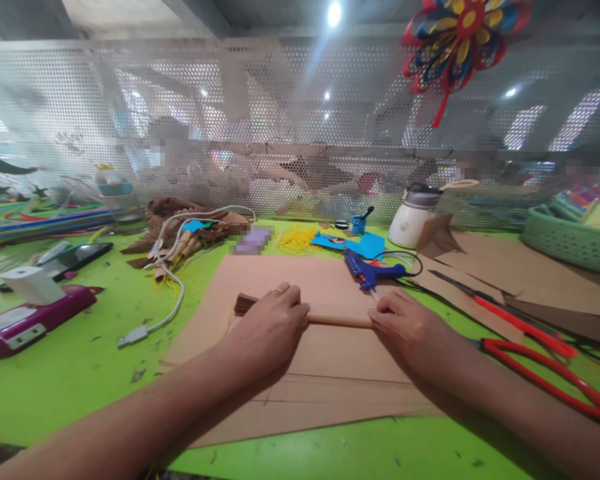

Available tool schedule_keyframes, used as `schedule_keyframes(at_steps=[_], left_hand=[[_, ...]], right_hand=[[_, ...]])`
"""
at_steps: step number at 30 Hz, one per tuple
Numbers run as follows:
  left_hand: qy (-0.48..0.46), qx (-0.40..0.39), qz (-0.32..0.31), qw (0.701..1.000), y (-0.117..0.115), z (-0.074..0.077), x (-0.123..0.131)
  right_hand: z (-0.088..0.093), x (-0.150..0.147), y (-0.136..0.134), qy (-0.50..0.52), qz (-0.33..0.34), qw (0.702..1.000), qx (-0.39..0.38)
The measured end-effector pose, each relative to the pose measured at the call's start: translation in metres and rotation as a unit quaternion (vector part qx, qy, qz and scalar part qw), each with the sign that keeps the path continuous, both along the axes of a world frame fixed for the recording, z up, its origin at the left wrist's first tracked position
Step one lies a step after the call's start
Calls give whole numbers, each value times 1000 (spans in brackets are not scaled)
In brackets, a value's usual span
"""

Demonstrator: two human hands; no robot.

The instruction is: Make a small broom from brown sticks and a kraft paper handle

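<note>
A rolled tube of brown paper (340, 315) lies crosswise in front of me, with a fringed dark brown end (244, 305) at its left. My left hand (275, 323) is closed round the tube near that end; a ring shows on one finger. At the tube's right end, my right hand (405, 323) pinches it between thumb and fingers. Beneath both hands are flat sheets of brown paper (325, 403). Just beyond the right hand rests a blue glue gun (367, 268), its white glue stick reaching toward my fingers.
Red-handled scissors (545, 377) lie beside my right forearm. A white bottle (414, 217) and a green basket (570, 240) stand at back right. Leftward are a purple power strip (65, 313), a white cable (177, 300) and brown paper bundles (180, 227). Yellow string (297, 239) sits behind the sheets.
</note>
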State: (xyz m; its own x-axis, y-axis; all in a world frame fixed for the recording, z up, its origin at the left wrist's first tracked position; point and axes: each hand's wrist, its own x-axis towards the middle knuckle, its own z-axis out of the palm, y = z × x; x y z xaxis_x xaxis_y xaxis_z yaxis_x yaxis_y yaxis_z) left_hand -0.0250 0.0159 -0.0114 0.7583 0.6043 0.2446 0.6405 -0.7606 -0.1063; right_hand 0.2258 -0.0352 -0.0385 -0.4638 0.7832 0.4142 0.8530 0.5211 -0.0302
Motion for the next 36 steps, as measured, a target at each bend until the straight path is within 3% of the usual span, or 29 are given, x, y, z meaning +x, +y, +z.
schedule_keyframes(at_steps=[10,18,26,36], left_hand=[[35,26,-12,999,-5,7,1],[8,31,-9,999,-1,-3,1],[-6,31,-4,999,1,-3,1],[-39,4,7,999,3,-7,2]], right_hand=[[0,-2,-3,-20,-8,1000,-21],[4,-2,-6,101,-15,995,-2],[0,0,-2,37,19,999,14],[3,-1,6,42,2,999,-1]])
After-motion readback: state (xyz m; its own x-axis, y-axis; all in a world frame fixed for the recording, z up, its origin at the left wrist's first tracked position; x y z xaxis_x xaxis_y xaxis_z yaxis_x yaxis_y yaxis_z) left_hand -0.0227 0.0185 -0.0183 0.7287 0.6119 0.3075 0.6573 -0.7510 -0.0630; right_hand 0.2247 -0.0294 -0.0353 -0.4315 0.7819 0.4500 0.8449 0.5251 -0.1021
